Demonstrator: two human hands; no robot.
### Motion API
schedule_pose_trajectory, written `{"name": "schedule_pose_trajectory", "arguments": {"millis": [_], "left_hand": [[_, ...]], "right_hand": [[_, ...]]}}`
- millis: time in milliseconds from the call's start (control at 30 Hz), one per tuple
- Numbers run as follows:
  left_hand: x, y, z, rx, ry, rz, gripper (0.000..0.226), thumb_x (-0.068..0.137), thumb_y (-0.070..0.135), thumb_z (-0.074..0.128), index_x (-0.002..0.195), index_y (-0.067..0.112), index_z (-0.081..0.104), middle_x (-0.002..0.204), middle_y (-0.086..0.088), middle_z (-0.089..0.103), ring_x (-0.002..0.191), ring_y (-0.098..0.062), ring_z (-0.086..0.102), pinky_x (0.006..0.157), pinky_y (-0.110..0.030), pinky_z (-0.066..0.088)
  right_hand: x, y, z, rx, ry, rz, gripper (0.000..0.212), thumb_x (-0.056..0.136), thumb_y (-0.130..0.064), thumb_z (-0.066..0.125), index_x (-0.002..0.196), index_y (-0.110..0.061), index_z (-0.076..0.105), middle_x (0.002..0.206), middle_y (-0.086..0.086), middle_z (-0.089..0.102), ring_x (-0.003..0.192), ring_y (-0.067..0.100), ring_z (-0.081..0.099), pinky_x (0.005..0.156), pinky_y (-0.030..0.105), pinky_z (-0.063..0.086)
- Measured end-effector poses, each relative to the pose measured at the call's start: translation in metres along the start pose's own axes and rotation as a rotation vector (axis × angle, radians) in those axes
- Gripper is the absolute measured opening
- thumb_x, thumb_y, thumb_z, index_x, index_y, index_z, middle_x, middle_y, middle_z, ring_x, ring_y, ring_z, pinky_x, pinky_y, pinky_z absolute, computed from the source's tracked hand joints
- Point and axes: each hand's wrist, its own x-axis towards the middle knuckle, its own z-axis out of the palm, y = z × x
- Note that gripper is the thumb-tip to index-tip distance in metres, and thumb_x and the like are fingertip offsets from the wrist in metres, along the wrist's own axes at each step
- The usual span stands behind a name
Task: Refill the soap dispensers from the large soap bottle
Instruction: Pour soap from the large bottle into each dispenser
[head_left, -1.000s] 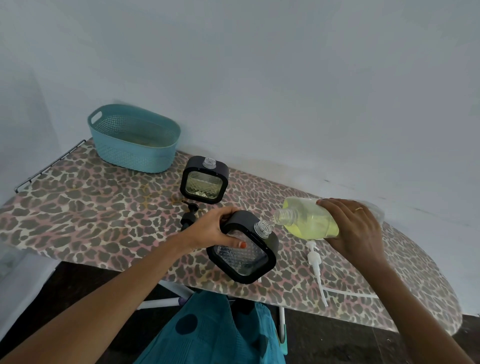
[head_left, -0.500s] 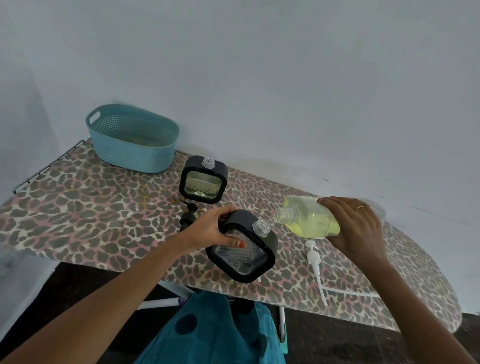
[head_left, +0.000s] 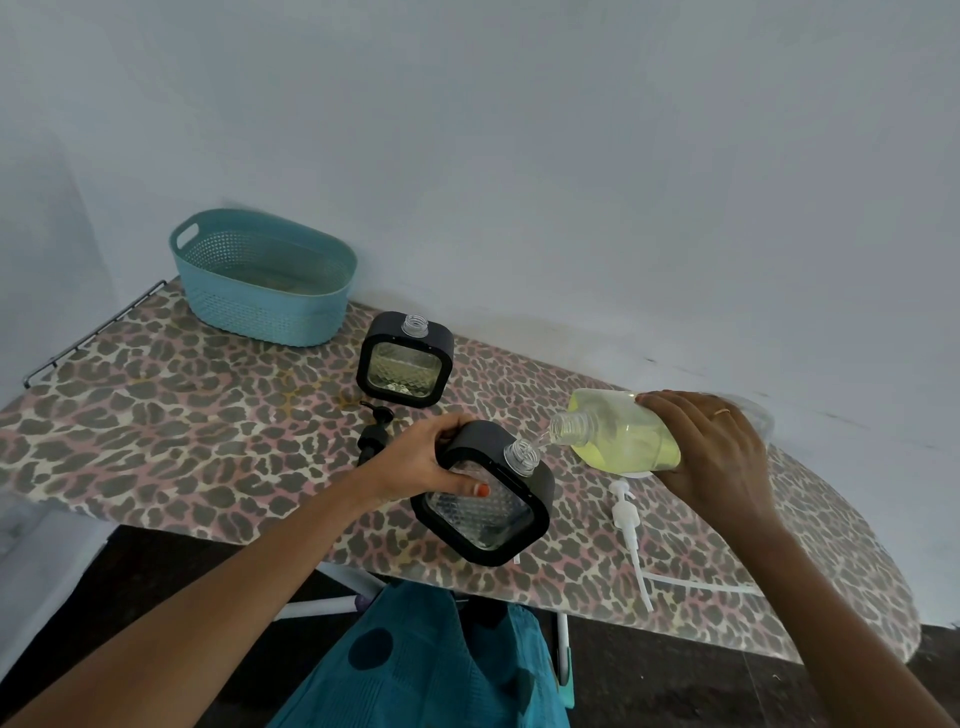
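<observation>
My left hand (head_left: 421, 462) grips a square black-framed dispenser (head_left: 488, 499), tilted right, its clear threaded neck uncapped. My right hand (head_left: 711, 452) holds the large clear soap bottle (head_left: 618, 434) of yellow-green soap almost on its side, mouth touching the dispenser's neck; a thin stream of soap runs in. A second black-framed dispenser (head_left: 404, 361), also uncapped, stands upright behind on the leopard-print board (head_left: 182, 431). A black pump head (head_left: 375, 434) lies left of my left hand. A white pump with its long tube (head_left: 629, 535) lies under the bottle.
A teal perforated basket (head_left: 265, 275) stands at the board's far left end, beside a metal rail (head_left: 88, 338). The wall runs close behind the board. Teal cloth (head_left: 431, 665) hangs below the near edge, over the dark floor.
The bottle's mouth has moved closer onto the dispenser's neck and soap now flows. Both hands stay almost where they were.
</observation>
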Motion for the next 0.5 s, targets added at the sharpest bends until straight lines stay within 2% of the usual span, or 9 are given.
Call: {"name": "schedule_pose_trajectory", "arguments": {"millis": [67,167,233,367,433,500], "left_hand": [[-0.0014,0.0016,0.0002,-0.011,0.002,0.001,0.051,0.053,0.026,0.080,0.097,0.024,0.055,0.088,0.015,0.065,0.085,0.008,0.061,0.075,-0.006,0.045],[-0.0032,0.0051,0.0006,-0.024,0.003,0.010,0.056,0.048,0.039,0.076,0.097,0.025,0.054,0.093,0.011,0.063,0.086,0.008,0.061,0.075,-0.006,0.045],[-0.0034,0.0052,0.0006,-0.028,0.006,0.009,0.057,0.048,0.041,0.077,0.098,0.025,0.055,0.093,0.012,0.065,0.087,0.006,0.062,0.076,-0.008,0.046],[-0.0037,0.0035,0.0003,-0.030,0.013,-0.003,0.050,0.053,0.026,0.079,0.098,0.026,0.055,0.087,0.025,0.067,0.088,0.005,0.062,0.076,-0.009,0.046],[-0.0034,0.0033,0.0002,-0.024,0.017,-0.002,0.047,0.059,0.013,0.079,0.097,0.026,0.055,0.086,0.021,0.068,0.088,0.005,0.062,0.076,-0.008,0.046],[-0.0032,0.0035,0.0001,-0.022,0.017,0.005,0.047,0.060,0.010,0.078,0.097,0.026,0.055,0.085,0.019,0.068,0.087,0.006,0.062,0.076,-0.008,0.046]], "right_hand": [[-0.0003,0.0008,0.0006,0.001,0.009,-0.002,0.038,0.087,-0.044,0.045,0.110,-0.015,0.050,0.099,0.007,0.071,0.084,0.031,0.068,0.071,0.038,0.052],[0.0000,0.0012,0.0002,0.002,0.017,-0.002,0.044,0.095,-0.049,0.028,0.110,-0.014,0.051,0.099,0.007,0.072,0.084,0.030,0.068,0.070,0.037,0.051],[0.0005,0.0011,-0.0006,0.004,0.019,-0.005,0.046,0.096,-0.050,0.026,0.110,-0.014,0.051,0.099,0.007,0.072,0.083,0.030,0.069,0.070,0.037,0.052],[0.0019,0.0013,-0.0022,0.005,0.025,-0.007,0.047,0.096,-0.050,0.025,0.109,-0.014,0.051,0.099,0.007,0.072,0.083,0.029,0.069,0.070,0.038,0.052],[0.0025,0.0010,-0.0029,0.011,0.037,-0.008,0.047,0.097,-0.051,0.025,0.109,-0.014,0.051,0.098,0.007,0.072,0.083,0.029,0.069,0.069,0.038,0.051],[0.0028,0.0009,-0.0035,0.016,0.046,-0.013,0.048,0.097,-0.051,0.025,0.108,-0.014,0.051,0.098,0.007,0.072,0.082,0.029,0.069,0.069,0.038,0.051]]}}
